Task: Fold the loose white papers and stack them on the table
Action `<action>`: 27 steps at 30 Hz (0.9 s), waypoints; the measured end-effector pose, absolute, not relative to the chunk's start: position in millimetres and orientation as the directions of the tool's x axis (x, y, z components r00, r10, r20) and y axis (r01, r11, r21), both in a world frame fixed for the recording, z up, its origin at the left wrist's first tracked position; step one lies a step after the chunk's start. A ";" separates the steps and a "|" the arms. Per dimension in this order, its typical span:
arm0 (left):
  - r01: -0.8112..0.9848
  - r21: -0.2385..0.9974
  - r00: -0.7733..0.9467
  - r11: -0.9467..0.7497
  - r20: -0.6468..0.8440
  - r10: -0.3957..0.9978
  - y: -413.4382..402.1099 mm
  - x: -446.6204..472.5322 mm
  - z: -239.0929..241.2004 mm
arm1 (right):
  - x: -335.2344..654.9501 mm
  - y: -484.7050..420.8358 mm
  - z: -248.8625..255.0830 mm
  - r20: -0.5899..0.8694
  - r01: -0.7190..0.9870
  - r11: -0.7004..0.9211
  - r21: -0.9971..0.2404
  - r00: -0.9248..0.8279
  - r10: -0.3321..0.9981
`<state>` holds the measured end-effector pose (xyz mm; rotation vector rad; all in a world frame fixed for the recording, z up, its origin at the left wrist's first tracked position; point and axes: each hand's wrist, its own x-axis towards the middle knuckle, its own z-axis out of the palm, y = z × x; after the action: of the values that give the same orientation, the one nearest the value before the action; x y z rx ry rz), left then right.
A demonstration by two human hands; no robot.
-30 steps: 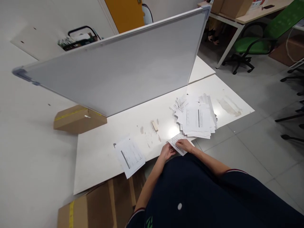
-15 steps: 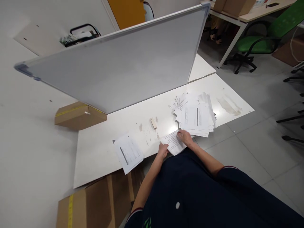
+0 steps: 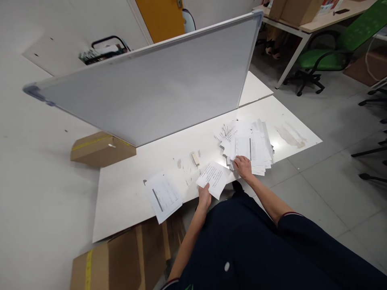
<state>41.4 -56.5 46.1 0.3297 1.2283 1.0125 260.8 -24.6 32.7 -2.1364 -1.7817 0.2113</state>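
Note:
My left hand [image 3: 204,196] pinches a printed sheet of paper [image 3: 214,177] by its lower left corner, above the table's front edge. My right hand [image 3: 243,166] is at the near left edge of a messy paper pile [image 3: 260,141], its curled fingers closed on the edge of a top sheet. How many sheets it grips is hidden. A smaller stack of papers [image 3: 166,197] lies to the left, overhanging the front edge. Between the stacks, behind the held sheet, sits a small beige block-like object [image 3: 195,158].
A large whiteboard [image 3: 157,84] leans along the back of the white table [image 3: 121,201]. One cardboard box [image 3: 102,151] stands at the left end, and more boxes [image 3: 123,262] sit below the front edge. A green chair [image 3: 323,60] and another desk [image 3: 326,20] are at the far right.
My right hand has let go of the printed sheet and moved up and right to the pile. My left hand keeps the sheet, now shifted slightly left and turned.

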 end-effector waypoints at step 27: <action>-0.636 0.597 0.189 0.488 -0.493 0.849 -52.8 -6.3 68.4 | 171.3 -10.4 67.8 -0.458 -0.266 -0.462 -0.846 -0.081 0.885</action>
<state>-6.3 -52.8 68.4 0.2837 0.8888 1.0639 171.3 -10.4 67.8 -1.3146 -0.7350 1.6831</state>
